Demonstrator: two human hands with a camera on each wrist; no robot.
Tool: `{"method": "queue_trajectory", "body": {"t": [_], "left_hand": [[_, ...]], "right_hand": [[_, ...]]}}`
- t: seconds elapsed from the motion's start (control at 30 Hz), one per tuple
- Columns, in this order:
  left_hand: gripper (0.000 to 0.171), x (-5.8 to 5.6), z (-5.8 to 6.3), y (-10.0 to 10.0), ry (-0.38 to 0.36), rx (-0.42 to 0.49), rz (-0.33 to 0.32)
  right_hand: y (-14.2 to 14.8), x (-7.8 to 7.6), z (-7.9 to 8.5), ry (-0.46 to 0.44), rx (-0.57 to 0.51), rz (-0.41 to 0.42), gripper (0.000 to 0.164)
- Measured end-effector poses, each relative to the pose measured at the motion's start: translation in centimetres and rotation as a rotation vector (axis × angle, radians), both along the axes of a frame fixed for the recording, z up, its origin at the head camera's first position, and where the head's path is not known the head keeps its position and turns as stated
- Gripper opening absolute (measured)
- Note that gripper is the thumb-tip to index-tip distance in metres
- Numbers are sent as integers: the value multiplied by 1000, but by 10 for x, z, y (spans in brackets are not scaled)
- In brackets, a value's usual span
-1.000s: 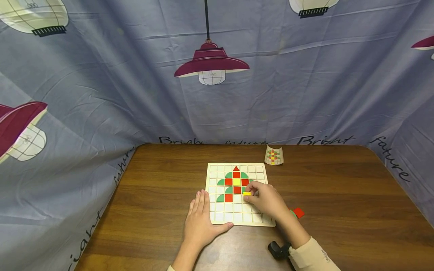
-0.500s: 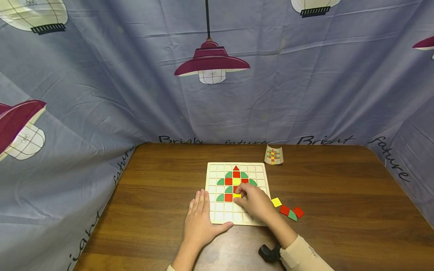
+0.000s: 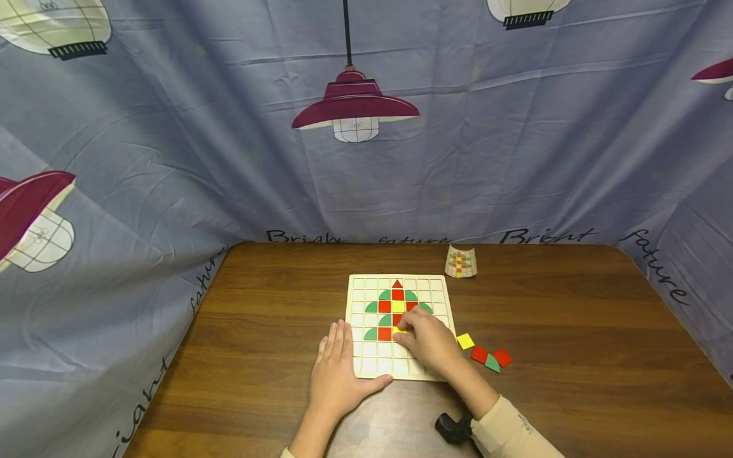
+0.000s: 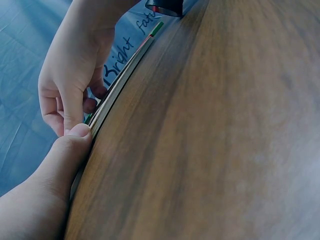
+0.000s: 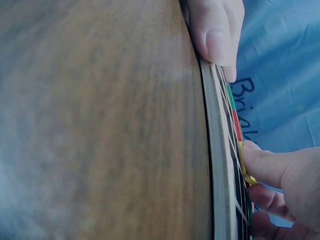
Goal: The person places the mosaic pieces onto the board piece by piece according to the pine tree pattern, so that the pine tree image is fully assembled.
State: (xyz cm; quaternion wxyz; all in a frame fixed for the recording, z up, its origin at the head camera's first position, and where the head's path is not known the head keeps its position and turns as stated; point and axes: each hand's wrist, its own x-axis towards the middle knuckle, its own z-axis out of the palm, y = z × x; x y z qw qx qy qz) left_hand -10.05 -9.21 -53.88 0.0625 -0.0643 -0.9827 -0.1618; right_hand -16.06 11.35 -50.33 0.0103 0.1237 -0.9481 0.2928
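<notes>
A pale square grid board (image 3: 372, 366) lies on the table, bearing red and yellow squares, green quarter-circles and a red triangle in a tree shape. My right hand (image 3: 429, 340) pinches a yellow square tile (image 5: 243, 159) between thumb and fingers, over the cell just right of a red square (image 3: 384, 334). In the right wrist view that tile sits slightly tilted at the board's surface. Fingers straight, my left hand (image 3: 336, 369) rests along the board's left edge, its thumb spread along the front edge. The right hand covers some cells on the board's right side.
Right of the board lie loose tiles: a yellow square (image 3: 466, 341), red squares (image 3: 480, 354) and a green quarter-circle (image 3: 492, 363). A small curved card (image 3: 460, 262) printed with a tree pattern stands behind the board. A black device (image 3: 453, 429) sits at the right wrist.
My right hand has moved left across the board with the yellow tile, to the cell beside the lower red square, uncovering the loose tiles. Over the last half second it barely moves; the left hand stays.
</notes>
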Motion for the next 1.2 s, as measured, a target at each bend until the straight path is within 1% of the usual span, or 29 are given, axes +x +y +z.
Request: {"method": "queue_trajectory", "body": {"t": [0.23, 0.47, 0.67, 0.77, 0.97, 1.2], "left_hand": [[130, 0, 1, 0, -5, -10, -2], [130, 1, 2, 1, -10, 1, -2], [130, 1, 2, 0, -15, 1, 1], [130, 1, 2, 0, -17, 4, 1], [130, 1, 2, 1, -18, 14, 0], [131, 1, 1, 1, -20, 10, 3]], "right_hand": [[0, 2, 0, 19, 31, 31, 16], [0, 5, 4, -8, 64, 38, 12], [3, 9, 6, -6, 51, 55, 11], [9, 10, 8, -18, 36, 65, 11], [32, 11, 17, -45, 5, 50, 23], [78, 8, 17, -25, 26, 22, 31]]}}
